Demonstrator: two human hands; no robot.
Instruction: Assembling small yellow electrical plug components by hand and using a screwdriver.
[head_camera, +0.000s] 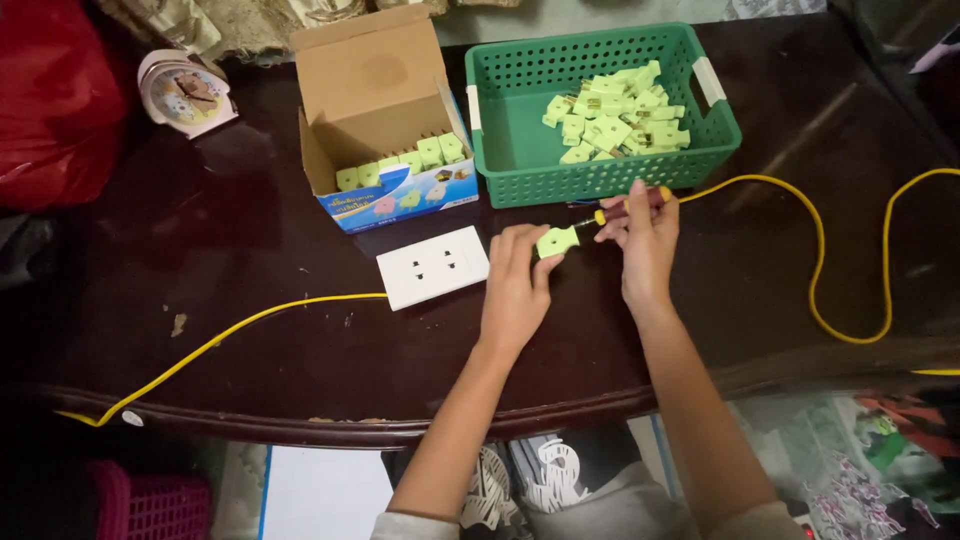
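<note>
My left hand (515, 285) pinches a small light-green plug (556, 241) just above the dark table. My right hand (645, 240) grips a screwdriver (625, 205) with a red and yellow handle, its tip pointing left at the plug. A white wall socket plate (433, 266) lies flat just left of my left hand, with a yellow cable (230, 335) running off to the left. Behind my hands stands a green plastic basket (510, 140) holding several more green plugs (615, 115).
An open cardboard box (375, 95) with a row of green plugs stands left of the basket. A pink clock (185, 92) sits at the back left beside a red bag (50, 95). Another yellow cable (825, 270) loops across the table's right side. The table's curved front edge (330, 425) is near me.
</note>
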